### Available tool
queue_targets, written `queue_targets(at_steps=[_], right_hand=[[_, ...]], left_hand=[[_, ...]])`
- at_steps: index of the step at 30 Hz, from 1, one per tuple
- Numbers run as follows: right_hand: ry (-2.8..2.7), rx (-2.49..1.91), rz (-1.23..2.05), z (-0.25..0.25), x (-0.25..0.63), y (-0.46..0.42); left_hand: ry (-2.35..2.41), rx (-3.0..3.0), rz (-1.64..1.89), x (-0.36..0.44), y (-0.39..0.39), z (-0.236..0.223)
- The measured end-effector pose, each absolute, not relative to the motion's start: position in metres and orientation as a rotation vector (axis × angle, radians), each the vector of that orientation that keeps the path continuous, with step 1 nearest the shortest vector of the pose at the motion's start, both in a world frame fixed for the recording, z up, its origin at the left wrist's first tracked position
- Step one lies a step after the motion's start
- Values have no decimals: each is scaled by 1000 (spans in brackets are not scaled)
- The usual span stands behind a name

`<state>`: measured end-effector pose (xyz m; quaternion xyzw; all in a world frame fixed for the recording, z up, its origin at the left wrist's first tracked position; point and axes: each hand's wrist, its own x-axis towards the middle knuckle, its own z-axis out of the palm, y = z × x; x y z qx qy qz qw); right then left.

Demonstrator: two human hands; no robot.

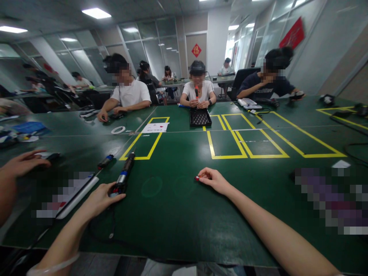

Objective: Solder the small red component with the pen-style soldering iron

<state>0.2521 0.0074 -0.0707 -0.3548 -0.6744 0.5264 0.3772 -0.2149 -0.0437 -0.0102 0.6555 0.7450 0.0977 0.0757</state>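
Stretching out as a green table [178,222] before a busy office
Bearing yellow tape outlines [230,156], with a white sheet [155,127] across the leftmost and a white ring [117,133] to its left; seating a white-shirted person [207,89] behind a black tray [200,124], between another person in white [132,93] and someone in a dark shirt [255,90]; displaying a red diamond sign [196,50] beyond.

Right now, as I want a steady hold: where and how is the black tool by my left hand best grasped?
Probably around the thick barrel of the black tool, near its blue band, coming from the near left, where the left grip sits. The barrel looks long and rounded, narrowing toward the end that points away from you.
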Motion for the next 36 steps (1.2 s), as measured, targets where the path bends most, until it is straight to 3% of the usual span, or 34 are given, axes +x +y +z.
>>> queue_targets(at_steps=[4, 22, 36], right_hand=[[-1751, -913, 1292, -69, 252, 7], [-1856, -1020, 949, -65, 250, 4], [-1986, -1026, 682, -74, 246, 6]], left_hand=[[2172, 2002, 149, -185, -37, -13], [1816, 2332, 119, 42, -7, -13], [1856, 2434, 60, 78, -10, -12]])
